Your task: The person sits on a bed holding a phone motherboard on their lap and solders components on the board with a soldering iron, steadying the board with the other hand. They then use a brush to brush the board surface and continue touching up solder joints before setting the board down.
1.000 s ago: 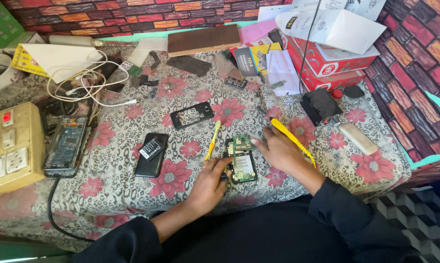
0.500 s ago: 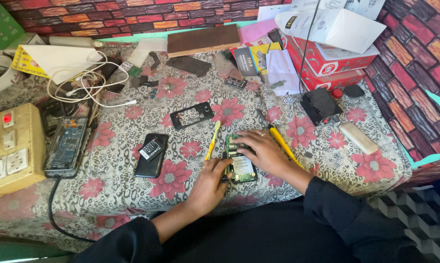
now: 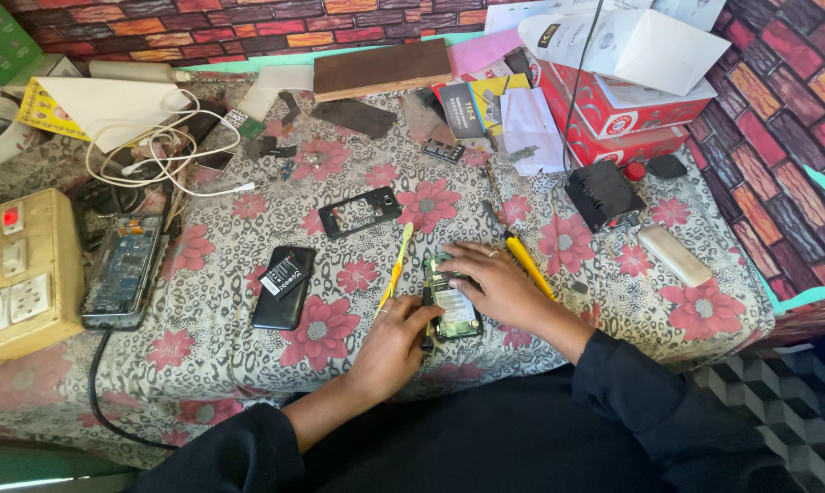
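An opened mobile phone (image 3: 455, 310) with its green circuit board bare lies on the flowered cloth near the front edge. My right hand (image 3: 496, 285) rests over its upper end, fingertips on the top and thumb along its right side. My left hand (image 3: 396, 342) grips its lower left edge with thumb and fingers. A yellow-handled screwdriver (image 3: 529, 265) lies on the cloth just beyond my right hand, not held. A yellow plastic pry tool (image 3: 396, 265) lies to the left of the phone.
A black phone back with a battery (image 3: 284, 285) and a black phone frame (image 3: 359, 212) lie to the left. A black adapter (image 3: 602, 194), a white bar (image 3: 675, 256) and red boxes (image 3: 613, 114) are on the right. A switch box (image 3: 20, 274), another opened phone (image 3: 125, 269) and white cables (image 3: 157, 155) are far left.
My right hand has let go of the yellow-handled screwdriver, which now lies on the cloth, and has moved left onto the opened phone. My left hand stays at the phone's edge.
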`<action>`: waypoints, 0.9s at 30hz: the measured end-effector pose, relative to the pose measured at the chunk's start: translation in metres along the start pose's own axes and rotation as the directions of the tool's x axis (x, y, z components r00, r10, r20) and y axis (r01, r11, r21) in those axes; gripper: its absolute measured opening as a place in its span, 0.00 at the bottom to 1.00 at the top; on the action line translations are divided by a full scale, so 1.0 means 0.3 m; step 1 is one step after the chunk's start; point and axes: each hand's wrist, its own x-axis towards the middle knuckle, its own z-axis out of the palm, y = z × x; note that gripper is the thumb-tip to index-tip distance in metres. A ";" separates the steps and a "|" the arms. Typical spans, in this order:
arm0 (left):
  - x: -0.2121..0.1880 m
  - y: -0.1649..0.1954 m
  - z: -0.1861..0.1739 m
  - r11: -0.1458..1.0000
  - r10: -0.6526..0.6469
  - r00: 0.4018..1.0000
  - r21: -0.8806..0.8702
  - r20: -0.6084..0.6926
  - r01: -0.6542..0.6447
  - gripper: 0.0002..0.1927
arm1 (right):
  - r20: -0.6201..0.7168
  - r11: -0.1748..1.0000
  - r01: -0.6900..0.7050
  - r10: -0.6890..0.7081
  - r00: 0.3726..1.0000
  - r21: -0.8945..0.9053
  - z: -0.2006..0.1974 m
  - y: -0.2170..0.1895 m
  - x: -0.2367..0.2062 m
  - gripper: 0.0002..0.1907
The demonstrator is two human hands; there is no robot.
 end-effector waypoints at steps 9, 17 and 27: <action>-0.002 0.002 -0.003 0.999 0.038 0.999 0.010 -0.028 -0.038 0.25 | 0.024 0.993 -0.088 0.090 0.996 -0.080 0.004 -0.018 0.003 0.15; 0.002 0.004 -0.022 0.931 0.133 0.979 0.319 0.156 -0.178 0.30 | 0.048 0.977 -0.066 0.077 0.996 -0.201 -0.061 -0.045 -0.001 0.20; 0.004 0.016 -0.004 0.994 -0.002 0.984 -0.112 -0.177 -0.018 0.13 | -0.035 0.796 -0.411 0.443 0.896 -0.444 -0.198 0.096 -0.049 0.18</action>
